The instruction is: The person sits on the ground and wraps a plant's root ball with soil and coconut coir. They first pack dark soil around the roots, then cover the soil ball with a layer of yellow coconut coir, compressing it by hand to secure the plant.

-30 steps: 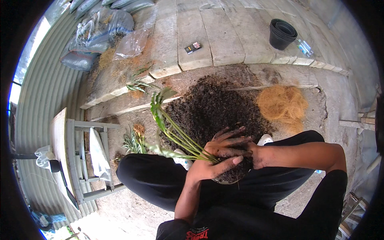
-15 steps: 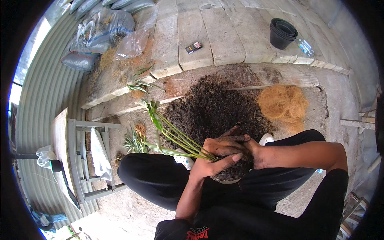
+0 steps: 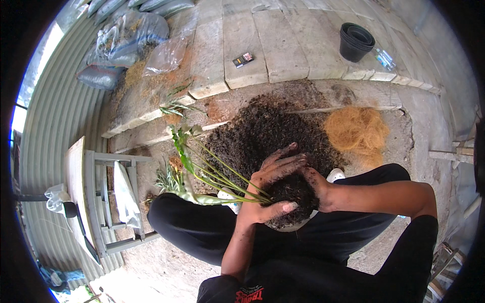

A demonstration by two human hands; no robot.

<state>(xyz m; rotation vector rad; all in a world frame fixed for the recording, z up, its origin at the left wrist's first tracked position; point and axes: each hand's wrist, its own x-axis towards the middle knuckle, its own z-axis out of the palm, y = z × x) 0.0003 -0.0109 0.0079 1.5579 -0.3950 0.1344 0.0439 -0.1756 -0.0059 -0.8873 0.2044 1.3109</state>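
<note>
A leafy plant [image 3: 230, 189] with long green stems lies tilted to the left over my lap. Its roots sit in a rounded ball of dark soil [image 3: 292, 194]. My left hand [image 3: 268, 177] curves round the left side of this root ball, thumb across the near side and fingers stretched over the far side, stems passing by the palm. Against the right side presses my right hand [image 3: 317, 187], its fingers partly hidden behind the ball. Both hands are smeared with soil. A pale edge [image 3: 298, 227] shows under the ball; whether it is a pot's rim I cannot tell.
Beyond my hands spreads a heap of dark soil [image 3: 268, 121], with orange-brown fibre [image 3: 357, 132] to its right. Stacked black pots [image 3: 356, 43] and a clear bottle [image 3: 385, 59] stand on the concrete slabs. Small spiky plants [image 3: 169, 177] and a metal-framed stand [image 3: 121, 197] are leftward.
My left fingers have opened out and lifted toward the far side, uncovering more of the soil ball's top. My right fingers have drawn to its right side. The leaves have shifted slightly left.
</note>
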